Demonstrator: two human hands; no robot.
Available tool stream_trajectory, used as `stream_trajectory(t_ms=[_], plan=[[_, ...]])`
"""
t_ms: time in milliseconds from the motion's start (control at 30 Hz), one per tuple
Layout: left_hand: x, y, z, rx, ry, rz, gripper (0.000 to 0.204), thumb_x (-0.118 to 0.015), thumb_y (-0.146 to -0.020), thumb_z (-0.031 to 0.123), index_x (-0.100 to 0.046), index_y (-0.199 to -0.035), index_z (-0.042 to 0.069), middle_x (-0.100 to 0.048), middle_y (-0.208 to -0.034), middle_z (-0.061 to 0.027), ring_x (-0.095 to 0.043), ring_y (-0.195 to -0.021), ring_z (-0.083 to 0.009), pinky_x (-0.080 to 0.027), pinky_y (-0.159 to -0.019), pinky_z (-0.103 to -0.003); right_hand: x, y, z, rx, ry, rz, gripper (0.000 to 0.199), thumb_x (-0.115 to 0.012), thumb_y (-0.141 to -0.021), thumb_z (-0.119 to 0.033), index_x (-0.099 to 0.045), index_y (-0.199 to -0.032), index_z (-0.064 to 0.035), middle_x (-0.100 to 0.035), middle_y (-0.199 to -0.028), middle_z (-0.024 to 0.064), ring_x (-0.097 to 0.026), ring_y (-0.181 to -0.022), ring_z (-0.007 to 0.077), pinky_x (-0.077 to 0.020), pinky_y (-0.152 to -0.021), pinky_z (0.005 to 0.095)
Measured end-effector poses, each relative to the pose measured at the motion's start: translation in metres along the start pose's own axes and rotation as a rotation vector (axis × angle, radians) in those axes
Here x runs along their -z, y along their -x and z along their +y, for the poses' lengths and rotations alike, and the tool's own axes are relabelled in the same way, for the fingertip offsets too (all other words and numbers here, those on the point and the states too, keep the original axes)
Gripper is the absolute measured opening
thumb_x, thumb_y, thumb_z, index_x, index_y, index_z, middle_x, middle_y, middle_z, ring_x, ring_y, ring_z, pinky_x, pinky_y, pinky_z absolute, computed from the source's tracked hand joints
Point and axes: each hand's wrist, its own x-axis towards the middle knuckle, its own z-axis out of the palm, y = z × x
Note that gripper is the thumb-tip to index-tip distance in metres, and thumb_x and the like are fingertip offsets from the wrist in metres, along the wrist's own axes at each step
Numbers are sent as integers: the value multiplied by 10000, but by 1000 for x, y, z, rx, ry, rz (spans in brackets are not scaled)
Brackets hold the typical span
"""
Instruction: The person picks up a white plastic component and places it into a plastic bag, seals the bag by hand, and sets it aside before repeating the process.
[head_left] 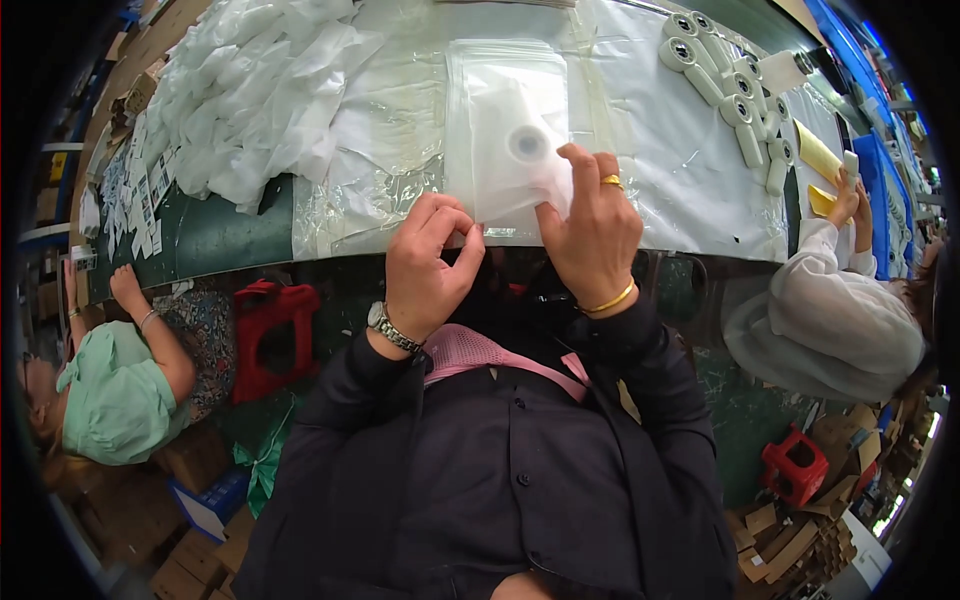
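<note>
A stack of clear plastic bags lies on the table in front of me. In or under the top film sits a white device with a round, grey-centred head; its lower part is blurred by the plastic. My left hand is closed, thumb and index pinching at the bag's near left corner. At the bag's right edge, my right hand has its thumb and index finger apart, the thumb tip against the film. It wears a gold ring and bracelet; a metal watch is on my left wrist.
Crumpled white plastic bags pile up at the left, beside printed slips. Several white round-headed devices with handles lie at the right. Co-workers sit on both sides, one in green, one in white. A red stool stands below.
</note>
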Motion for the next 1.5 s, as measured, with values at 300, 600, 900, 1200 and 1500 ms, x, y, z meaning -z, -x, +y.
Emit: stream_trajectory(t_ms=[300,600,900,1200,1500], plan=[[18,0,-6,395,281,-189,182,-762,-1016,166,-726,-953,-1,-686,-683,-21,-578,-532,-94,-448,-529,-260,23,42,18,-154,-408,-149,424,-800,-853,13,-705,-1257,-74,-664,-779,37,-586,-635,163,-482,-606,324],[26,-30,15,692,398,-385,265,-724,-1086,256,-737,-1023,-1,-675,-654,-24,-478,-459,-24,-313,-440,-201,38,35,19,35,-296,-87,276,-796,-875,51,-754,-1128,-52,-689,-875,35,-630,-739,172,-502,-666,323],[24,-22,-6,668,521,-418,274,-716,-1090,255,-743,-1008,-5,-662,-666,2,-503,-476,-17,-303,-436,-193,13,18,-8,169,-462,-169,173,-833,-879,-36,-743,-1027,-45,-703,-923,65,-691,-833,261,-517,-736,373],[24,-20,-2,662,554,-381,268,-690,-1101,222,-776,-1033,-23,-666,-677,4,-516,-480,-26,-305,-433,-199,-3,15,-20,173,-426,-278,167,-825,-905,-119,-706,-1003,-56,-686,-942,70,-676,-891,286,-517,-827,410],[23,-18,-5,629,509,-405,257,-689,-1100,216,-780,-1027,-12,-648,-648,13,-486,-477,-21,-289,-443,-206,0,15,-14,407,-233,-340,190,-792,-927,-128,-639,-1020,-64,-658,-1038,96,-647,-1019,326,-509,-878,430]])
